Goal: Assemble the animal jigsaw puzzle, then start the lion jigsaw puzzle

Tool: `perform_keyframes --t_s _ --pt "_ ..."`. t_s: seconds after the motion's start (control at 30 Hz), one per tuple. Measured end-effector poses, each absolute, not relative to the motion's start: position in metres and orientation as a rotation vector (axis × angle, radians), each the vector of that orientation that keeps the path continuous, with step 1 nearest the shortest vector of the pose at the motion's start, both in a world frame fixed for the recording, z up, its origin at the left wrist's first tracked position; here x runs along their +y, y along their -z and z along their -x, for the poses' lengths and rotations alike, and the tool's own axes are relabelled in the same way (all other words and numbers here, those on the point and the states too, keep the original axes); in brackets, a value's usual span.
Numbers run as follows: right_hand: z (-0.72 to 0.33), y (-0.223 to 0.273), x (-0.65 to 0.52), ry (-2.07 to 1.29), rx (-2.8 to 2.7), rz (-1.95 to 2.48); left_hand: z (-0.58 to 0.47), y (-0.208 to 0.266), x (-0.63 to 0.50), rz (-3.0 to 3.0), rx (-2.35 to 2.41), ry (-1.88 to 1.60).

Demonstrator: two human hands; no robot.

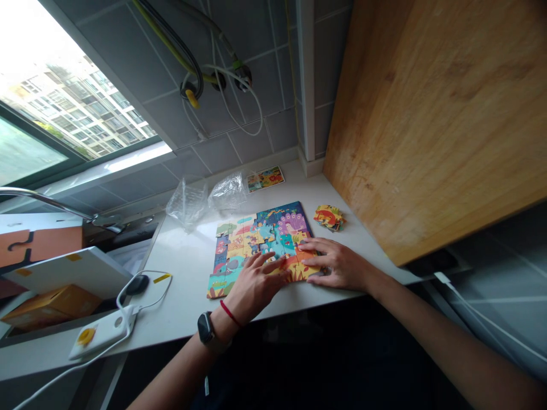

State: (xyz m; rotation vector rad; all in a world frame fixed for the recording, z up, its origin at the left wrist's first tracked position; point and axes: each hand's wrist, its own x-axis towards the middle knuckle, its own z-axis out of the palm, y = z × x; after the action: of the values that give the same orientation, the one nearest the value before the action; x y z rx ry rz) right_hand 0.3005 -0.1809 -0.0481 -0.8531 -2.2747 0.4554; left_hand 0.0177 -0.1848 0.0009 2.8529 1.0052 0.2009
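A colourful jigsaw puzzle (243, 242) with animal pictures lies on the white counter, many of its pieces joined. My left hand (258, 279) rests over its lower middle, fingers stretched out and touching the pieces. At the puzzle's right edge my right hand (335, 265) lies with fingers spread across the orange and yellow pieces. Neither hand visibly grips a piece. Part of the puzzle's lower edge is hidden under the hands. A small pile of loose puzzle pieces (329, 217) sits just beyond my right hand.
Clear plastic packaging (228, 191) and a picture card (265, 179) lie at the back against the tiled wall. To the left are a white power strip (102, 333) with cables, a faucet (47, 199) and boxes (51, 307). A wooden panel (427, 125) stands along the right.
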Motion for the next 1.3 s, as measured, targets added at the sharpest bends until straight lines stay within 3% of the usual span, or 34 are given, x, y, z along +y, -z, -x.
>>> perform_keyframes --t_s 0.33,0.6,0.77,1.1,1.3 --pt "-0.302 0.05 -0.181 -0.452 -2.304 0.877 -0.013 0.011 -0.193 -2.921 1.009 -0.173" --pt "-0.298 0.044 -0.182 -0.46 -2.364 0.898 0.003 0.029 -0.192 -2.811 0.983 -0.517" --pt "-0.299 0.047 -0.181 -0.469 -2.33 0.885 0.011 0.024 -0.194 -2.816 0.978 -0.429" --pt "-0.303 0.054 -0.179 -0.524 -2.25 0.91 0.117 0.038 -0.216 -2.415 1.701 -0.623" --pt "-0.305 0.05 -0.18 -0.522 -2.265 0.948 0.141 0.037 -0.232 -2.142 1.799 -0.634"
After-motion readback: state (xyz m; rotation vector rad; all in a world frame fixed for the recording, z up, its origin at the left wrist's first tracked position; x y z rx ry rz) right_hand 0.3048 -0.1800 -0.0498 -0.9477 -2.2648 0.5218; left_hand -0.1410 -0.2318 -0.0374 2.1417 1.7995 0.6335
